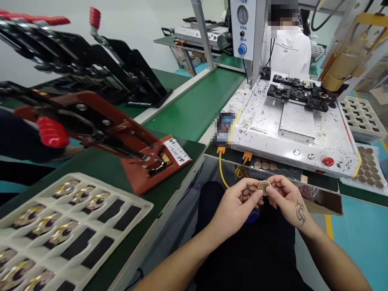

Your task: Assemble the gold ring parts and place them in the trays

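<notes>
A small round metallic disc (264,187) is held between both hands above my lap. My left hand (239,204) pinches its left edge with thumb and fingers. From the other side, my right hand (285,198) grips it, with the thumb on its face. Just beyond the hands, several round discs (265,165) lie in clear film under the front of the white machine (263,143). That machine bears black fixture blocks (300,93) on its top.
At the left, a pale tray (145,208) holds several shiny gold parts. A brown clamp press (133,173) with a red handle stands beyond it. More discs (368,165) lie bagged at the right. A person in white (289,50) is behind the machine.
</notes>
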`<state>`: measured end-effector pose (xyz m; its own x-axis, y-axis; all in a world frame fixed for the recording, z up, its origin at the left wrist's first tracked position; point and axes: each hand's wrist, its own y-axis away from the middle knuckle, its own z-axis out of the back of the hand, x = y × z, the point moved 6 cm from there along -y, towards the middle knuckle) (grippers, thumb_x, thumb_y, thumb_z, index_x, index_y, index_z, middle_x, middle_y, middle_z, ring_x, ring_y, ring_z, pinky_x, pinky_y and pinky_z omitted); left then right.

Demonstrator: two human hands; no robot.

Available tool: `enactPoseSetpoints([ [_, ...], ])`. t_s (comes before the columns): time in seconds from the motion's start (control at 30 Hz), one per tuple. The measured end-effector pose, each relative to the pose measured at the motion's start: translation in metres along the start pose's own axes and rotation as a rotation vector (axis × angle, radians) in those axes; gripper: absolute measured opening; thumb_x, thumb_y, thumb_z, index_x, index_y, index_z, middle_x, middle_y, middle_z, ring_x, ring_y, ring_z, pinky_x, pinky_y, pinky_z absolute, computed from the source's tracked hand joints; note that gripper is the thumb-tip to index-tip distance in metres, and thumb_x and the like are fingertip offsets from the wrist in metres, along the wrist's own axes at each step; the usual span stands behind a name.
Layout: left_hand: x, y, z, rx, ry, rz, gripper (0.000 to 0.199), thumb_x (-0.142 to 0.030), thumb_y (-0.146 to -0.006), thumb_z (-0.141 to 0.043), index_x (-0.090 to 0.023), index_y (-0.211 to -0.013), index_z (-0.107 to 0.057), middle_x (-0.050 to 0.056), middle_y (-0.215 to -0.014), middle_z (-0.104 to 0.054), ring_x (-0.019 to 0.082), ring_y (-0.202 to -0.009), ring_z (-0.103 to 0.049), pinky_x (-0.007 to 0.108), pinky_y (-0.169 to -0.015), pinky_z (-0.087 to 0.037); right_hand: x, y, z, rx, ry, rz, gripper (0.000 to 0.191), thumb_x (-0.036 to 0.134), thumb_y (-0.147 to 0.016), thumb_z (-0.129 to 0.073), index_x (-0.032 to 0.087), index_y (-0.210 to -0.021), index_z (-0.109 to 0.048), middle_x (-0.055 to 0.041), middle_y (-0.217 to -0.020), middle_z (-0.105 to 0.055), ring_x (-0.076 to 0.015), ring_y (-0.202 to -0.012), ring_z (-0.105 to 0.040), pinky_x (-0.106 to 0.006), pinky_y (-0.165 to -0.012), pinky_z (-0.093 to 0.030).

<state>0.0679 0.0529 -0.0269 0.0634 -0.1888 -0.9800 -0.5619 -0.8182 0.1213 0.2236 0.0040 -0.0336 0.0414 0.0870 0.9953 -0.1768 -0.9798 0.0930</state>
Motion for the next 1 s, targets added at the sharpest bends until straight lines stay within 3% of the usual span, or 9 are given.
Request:
enactPoseSetpoints([
  [0.23,-0.015,0.008,0.009,-0.045,-0.093,-0.038,0.016,-0.033,-0.097,-0.074,-0.018,-0.102,-0.073,0.002,-0.086,-0.072,0.017,-0.076,-0.073,0.030,-0.073,-0.060,0.010,0.005,-0.010,0.051,0.079,0.083,0.020,0.041,-0.102,-0.073,0.023,-0.109,-0.071,-0.0020,-0.089,-0.071,-0.0130,-0.068,-0.064,-0.025,-0.062,-0.057],
  [0.3,-0.018,0.009,0.012,-0.049,-0.130,-0.050,0.015,-0.032,-0.098,-0.072,-0.018,-0.101,-0.073,0.002,-0.084,-0.073,0.017,-0.075,-0.072,0.030,-0.073,-0.059,0.015,0.002,-0.009,0.098,0.146,0.149,0.023,0.037,-0.103,-0.073,0.026,-0.122,-0.069,-0.0011,-0.090,-0.071,-0.0139,-0.072,-0.066,-0.026,-0.065,-0.058],
  [0.43,-0.020,0.011,0.016,-0.068,-0.194,-0.073,0.013,-0.031,-0.099,-0.069,-0.018,-0.100,-0.071,0.001,-0.080,-0.072,0.016,-0.073,-0.071,0.029,-0.073,-0.057,0.035,-0.004,-0.014,0.335,0.415,0.414,0.049,0.027,-0.102,-0.073,0.032,-0.149,-0.057,-0.0028,-0.103,-0.072,-0.0161,-0.082,-0.069,-0.030,-0.075,-0.061],
  [0.6,-0.048,0.020,0.026,-0.098,-0.379,-0.191,0.010,-0.029,-0.100,-0.068,-0.020,-0.103,-0.072,0.003,-0.089,-0.077,0.019,-0.078,-0.074,0.030,-0.072,-0.059,0.060,-0.012,-0.029,0.435,0.714,0.714,0.047,0.021,-0.105,-0.066,0.029,-0.149,-0.055,-0.0104,-0.126,-0.071,-0.0217,-0.104,-0.072,-0.034,-0.089,-0.061],
  [0.7,-0.110,0.033,0.064,-0.251,-0.658,-0.500,0.009,-0.029,-0.100,-0.072,-0.024,-0.106,-0.075,0.005,-0.101,-0.081,0.021,-0.091,-0.076,0.033,-0.082,-0.060,0.072,-0.022,-0.042,0.408,0.745,0.832,0.045,0.019,-0.102,-0.067,0.027,-0.145,-0.055,-0.0097,-0.116,-0.072,-0.0212,-0.094,-0.072,-0.034,-0.083,-0.062],
  [0.8,-0.184,0.065,0.124,-0.672,-0.943,-0.977,0.016,-0.034,-0.103,-0.067,-0.024,-0.091,-0.072,0.007,-0.091,-0.078,0.022,-0.087,-0.072,0.038,-0.085,-0.057,0.080,-0.039,-0.052,0.357,0.689,0.867,0.040,0.020,-0.100,-0.068,0.026,-0.138,-0.059,-0.0070,-0.105,-0.072,-0.0186,-0.080,-0.069,-0.033,-0.076,-0.061],
  [0.83,-0.200,0.071,0.143,-0.758,-1.011,-1.063,0.025,-0.037,-0.105,-0.062,-0.023,-0.086,-0.069,0.007,-0.086,-0.076,0.022,-0.084,-0.070,0.039,-0.083,-0.056,0.081,-0.045,-0.055,0.348,0.660,0.856,0.039,0.021,-0.099,-0.069,0.026,-0.137,-0.060,-0.0062,-0.103,-0.072,-0.0182,-0.079,-0.070,-0.032,-0.075,-0.061],
  [0.9,-0.215,0.067,0.168,-0.683,-1.198,-1.085,0.042,-0.042,-0.108,-0.055,-0.023,-0.071,-0.061,0.004,-0.069,-0.067,0.019,-0.070,-0.064,0.036,-0.074,-0.053,0.082,-0.055,-0.060,0.338,0.603,0.821,0.038,0.024,-0.099,-0.070,0.026,-0.136,-0.061,-0.0055,-0.101,-0.073,-0.0187,-0.080,-0.071,-0.032,-0.074,-0.062],
  [1.0,-0.215,0.050,0.181,-0.445,-1.388,-1.025,0.058,-0.042,-0.108,-0.053,-0.024,-0.055,-0.037,-0.003,-0.050,-0.042,0.015,-0.050,-0.043,0.033,-0.060,-0.042,0.084,-0.066,-0.070,0.334,0.531,0.790,0.036,0.027,-0.100,-0.070,0.026,-0.135,-0.062,-0.0053,-0.099,-0.074,-0.0191,-0.080,-0.072,-0.031,-0.073,-0.062],
])
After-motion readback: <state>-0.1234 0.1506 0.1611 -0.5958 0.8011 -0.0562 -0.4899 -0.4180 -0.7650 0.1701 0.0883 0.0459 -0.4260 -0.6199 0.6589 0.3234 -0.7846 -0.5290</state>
